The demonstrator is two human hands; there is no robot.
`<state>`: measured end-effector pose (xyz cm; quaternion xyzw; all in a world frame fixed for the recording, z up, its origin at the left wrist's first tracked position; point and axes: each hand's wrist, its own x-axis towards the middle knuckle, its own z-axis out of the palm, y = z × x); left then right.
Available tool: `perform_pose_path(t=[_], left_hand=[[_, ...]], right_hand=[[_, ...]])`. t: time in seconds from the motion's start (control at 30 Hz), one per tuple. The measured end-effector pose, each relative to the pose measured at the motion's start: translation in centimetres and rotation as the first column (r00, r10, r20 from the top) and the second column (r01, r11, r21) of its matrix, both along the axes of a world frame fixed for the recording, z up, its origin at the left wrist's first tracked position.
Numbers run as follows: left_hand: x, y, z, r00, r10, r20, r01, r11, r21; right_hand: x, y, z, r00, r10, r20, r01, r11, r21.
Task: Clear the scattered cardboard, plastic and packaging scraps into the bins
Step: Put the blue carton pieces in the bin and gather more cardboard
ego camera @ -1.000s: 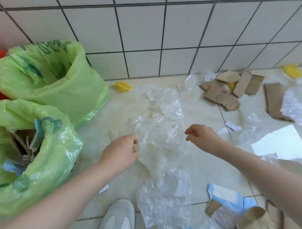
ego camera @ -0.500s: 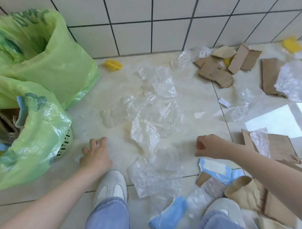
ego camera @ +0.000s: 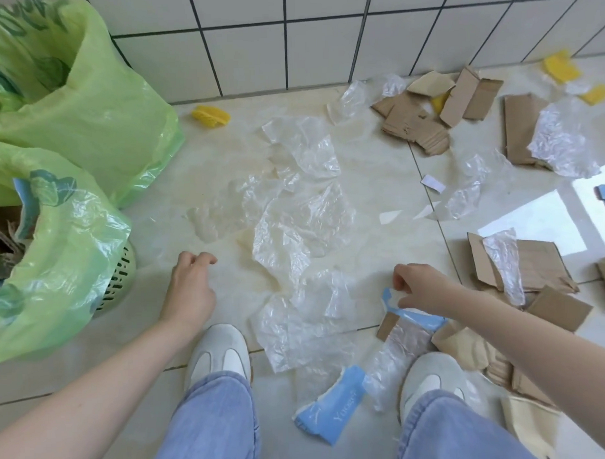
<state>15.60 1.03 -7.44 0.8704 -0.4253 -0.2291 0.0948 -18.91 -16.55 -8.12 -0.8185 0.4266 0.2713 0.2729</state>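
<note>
- Right hand [ego camera: 418,287]: fingers [ego camera: 399,277] curled down, pinching the top edge of a blue-and-white wrapper scrap [ego camera: 412,313], probably to peel it off the floor [ego camera: 378,178].
- Left hand [ego camera: 191,288]: fingers [ego camera: 206,258] loosely curled, grasping nothing, hovering just above the floor; likely free to gather film.
- Clear plastic film [ego camera: 294,229] lies crumpled between the hands and stretches away from them toward the wall.
- Near bin [ego camera: 55,265], green-lined, stands just left of the left hand, some cardboard already inside; second bin [ego camera: 84,99] behind it.
- Cardboard pieces [ego camera: 522,266] lie right of the right hand; more further off by the wall.
</note>
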Motion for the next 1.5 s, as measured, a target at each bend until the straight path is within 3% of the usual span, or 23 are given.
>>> perform_pose_path(t=[0.3, 0.47, 0.57, 0.63, 0.77, 0.9, 1.03, 1.1, 1.23, 1.37, 1.5], left_hand=[[-4.6, -2.7, 2.4, 0.973, -0.191, -0.13, 0.136, 0.928, -0.346], [-7.4, -4.0, 4.1, 0.932, -0.254, -0.258, 0.127, 0.897, -0.423], [-9.5, -4.0, 4.9, 0.871, -0.281, -0.403, 0.14, 0.928, -0.346], [-10.8, -3.7, 5.1, 0.812, -0.298, -0.502, 0.179, 0.945, -0.272], [-12.5, -3.0, 4.5, 0.742, -0.351, -0.571, 0.346, 0.93, -0.121], [-14.6, -2.3, 3.5, 0.724, -0.294, -0.625, 0.41, 0.911, 0.046], [-17.4, -1.3, 2.2, 0.765, -0.292, -0.574, 0.464, 0.868, 0.177], [-18.5, -0.7, 1.7, 0.789, -0.295, -0.539, 0.494, 0.826, 0.27], [-19.9, 0.6, 0.9, 0.787, -0.492, -0.372, 0.616, 0.656, 0.437], [-20.5, 1.0, 0.5, 0.72, -0.656, -0.227, 0.677, 0.591, 0.439], [-20.7, 0.7, 0.1, 0.706, -0.683, -0.188, 0.684, 0.59, 0.429]], right_hand=[[0.1, -0.7, 1.2, 0.987, -0.147, 0.062, 0.14, 0.984, 0.106], [1.0, -1.7, 3.0, 0.904, -0.332, 0.269, 0.33, 0.942, 0.057], [1.9, -2.2, 3.9, 0.854, -0.415, 0.314, 0.402, 0.909, 0.108], [2.3, -2.3, 4.3, 0.872, -0.398, 0.284, 0.383, 0.917, 0.109], [2.1, -1.6, 4.4, 0.944, -0.24, 0.227, 0.225, 0.97, 0.09], [1.1, 0.2, 3.5, 0.99, -0.058, 0.127, 0.05, 0.996, 0.069], [0.1, 2.5, 2.5, 0.983, 0.184, -0.001, -0.183, 0.974, -0.136], [-0.2, 3.2, 1.7, 0.979, 0.197, -0.046, -0.202, 0.968, -0.147], [-0.1, 4.7, 0.6, 0.982, 0.176, -0.064, -0.184, 0.969, -0.162], [0.6, 5.9, 0.6, 0.973, 0.219, -0.075, -0.231, 0.931, -0.283], [1.0, 5.9, 0.5, 0.977, 0.195, -0.09, -0.211, 0.948, -0.238]])
